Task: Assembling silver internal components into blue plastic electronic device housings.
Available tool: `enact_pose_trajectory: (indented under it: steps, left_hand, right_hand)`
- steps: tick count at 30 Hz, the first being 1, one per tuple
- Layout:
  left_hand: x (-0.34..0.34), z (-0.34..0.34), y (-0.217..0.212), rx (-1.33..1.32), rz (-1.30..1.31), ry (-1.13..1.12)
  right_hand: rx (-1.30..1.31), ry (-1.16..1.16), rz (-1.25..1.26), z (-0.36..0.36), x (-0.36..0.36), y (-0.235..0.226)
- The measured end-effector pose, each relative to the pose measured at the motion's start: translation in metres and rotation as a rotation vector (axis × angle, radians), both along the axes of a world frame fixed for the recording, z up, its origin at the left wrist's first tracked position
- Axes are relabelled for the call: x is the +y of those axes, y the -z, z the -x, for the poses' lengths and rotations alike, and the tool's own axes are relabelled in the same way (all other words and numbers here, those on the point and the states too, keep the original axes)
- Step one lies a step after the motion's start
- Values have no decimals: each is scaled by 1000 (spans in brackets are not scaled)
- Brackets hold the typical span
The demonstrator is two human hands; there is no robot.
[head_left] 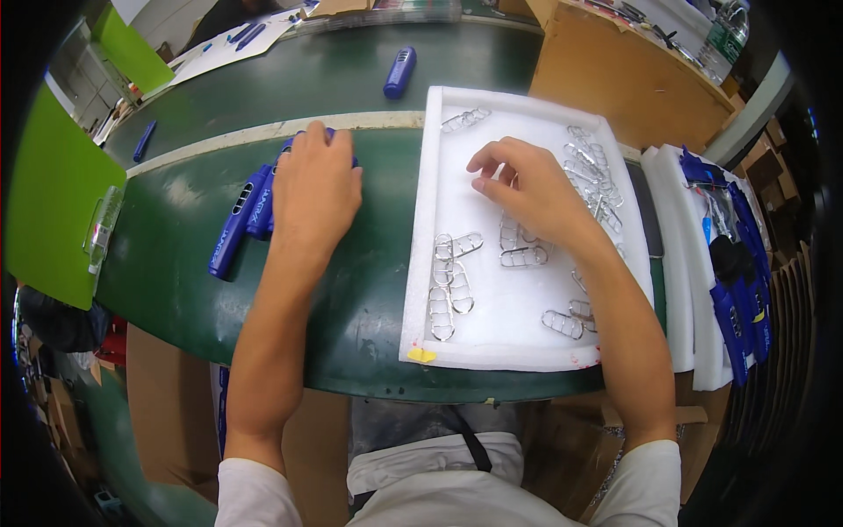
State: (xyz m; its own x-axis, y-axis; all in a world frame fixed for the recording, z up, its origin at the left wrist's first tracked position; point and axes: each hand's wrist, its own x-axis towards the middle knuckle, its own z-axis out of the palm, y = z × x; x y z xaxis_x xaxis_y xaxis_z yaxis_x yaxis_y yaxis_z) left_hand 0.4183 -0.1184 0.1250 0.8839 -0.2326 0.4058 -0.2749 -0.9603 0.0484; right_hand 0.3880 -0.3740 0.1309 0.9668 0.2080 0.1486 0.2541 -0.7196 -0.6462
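Observation:
My left hand is curled over a small group of blue plastic casings on the green table, with blue showing round its fingertips. It grips a casing that it mostly hides. Beside it lies a long blue casing with an oval slotted window. Above the white foam tray, my right hand hovers with thumb and fingers bent but apart, and nothing shows between them. Shiny oval ladder-like metal frames lie loose in the tray under and around that hand, some overlapping in a pile at the right side.
One blue casing lies farther back on the table, another at the far left. To the right, stacked white foam trays hold more blue parts. A wooden box stands behind with a plastic bottle. A green panel borders the left.

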Motion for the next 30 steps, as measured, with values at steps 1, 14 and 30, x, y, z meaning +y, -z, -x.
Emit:
enact_pose_trajectory:
  steps: [1, 14, 30]
  left_hand:
    - [2, 0, -3, 57, -3, -34]
    - [-1, 4, 0, 296, 94, 20]
    - [0, 5, 6, 298, -19, -27]
  right_hand:
    - [9, 9, 16, 0, 0, -1]
    - [-91, 151, 93, 0, -11, 1]
    - [188, 29, 219, 8, -9, -13]
